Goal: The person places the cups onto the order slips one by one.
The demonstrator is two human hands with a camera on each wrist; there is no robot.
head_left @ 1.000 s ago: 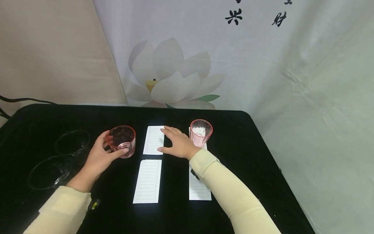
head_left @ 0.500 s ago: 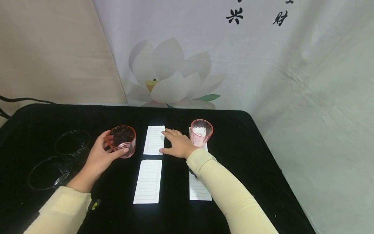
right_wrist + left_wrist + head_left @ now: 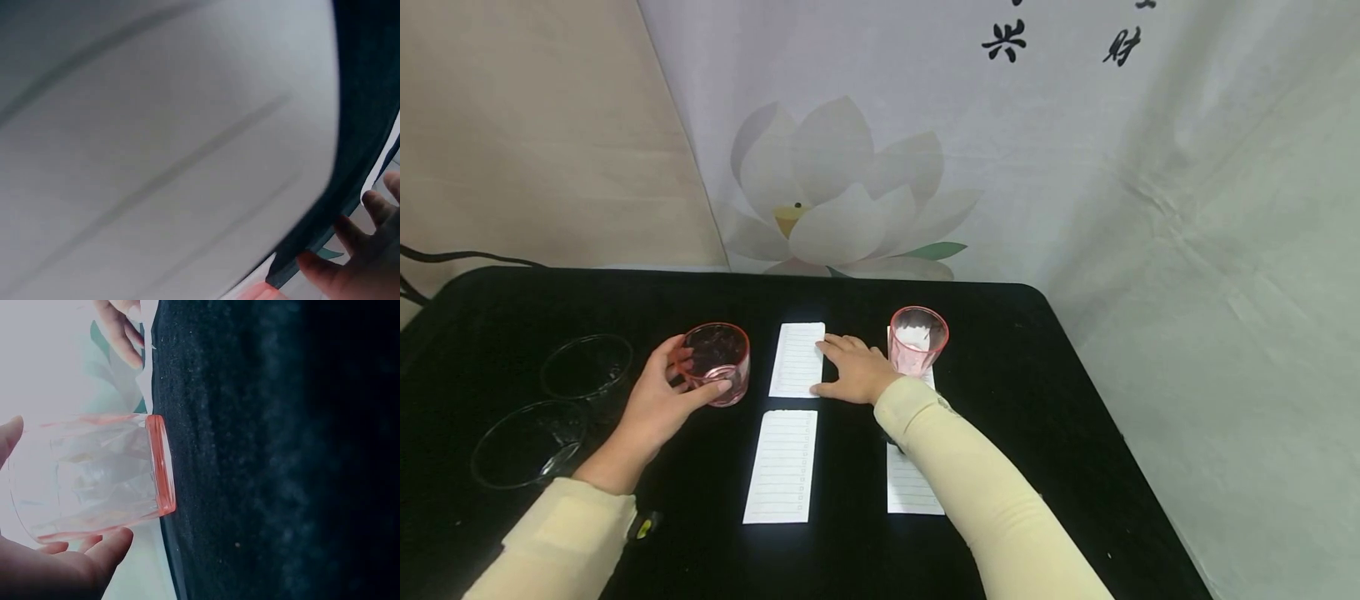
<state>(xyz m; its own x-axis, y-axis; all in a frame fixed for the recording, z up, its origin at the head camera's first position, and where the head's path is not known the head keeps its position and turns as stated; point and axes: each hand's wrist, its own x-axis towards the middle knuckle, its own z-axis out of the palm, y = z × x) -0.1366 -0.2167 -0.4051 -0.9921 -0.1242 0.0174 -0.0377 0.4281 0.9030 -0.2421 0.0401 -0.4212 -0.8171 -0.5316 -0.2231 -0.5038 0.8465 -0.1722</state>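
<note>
My left hand (image 3: pixel 658 396) grips a clear pink-tinted glass (image 3: pixel 718 367) with a red rim, the thumb on its near side and fingers round its left side. In the left wrist view the glass (image 3: pixel 94 478) stands on the dark tabletop, apparently upright. My right hand (image 3: pixel 857 372) rests at the right edge of the upper white lined paper slip (image 3: pixel 793 362), fingers extended and thumb apart. A second lined slip (image 3: pixel 781 467) lies just below. In the right wrist view the fingers of the right hand (image 3: pixel 365 253) are spread.
Another pink glass (image 3: pixel 917 342) stands on lined slips (image 3: pixel 913 483) at the right, partly behind the right arm. Two clear glass vessels (image 3: pixel 587 367) sit at the left on the black table (image 3: pixel 1022 400). A printed cloth (image 3: pixel 1045 167) hangs behind.
My right wrist and forearm have shifted slightly left, the fingertips staying by the upper slip's right edge. The left hand and its glass look the same.
</note>
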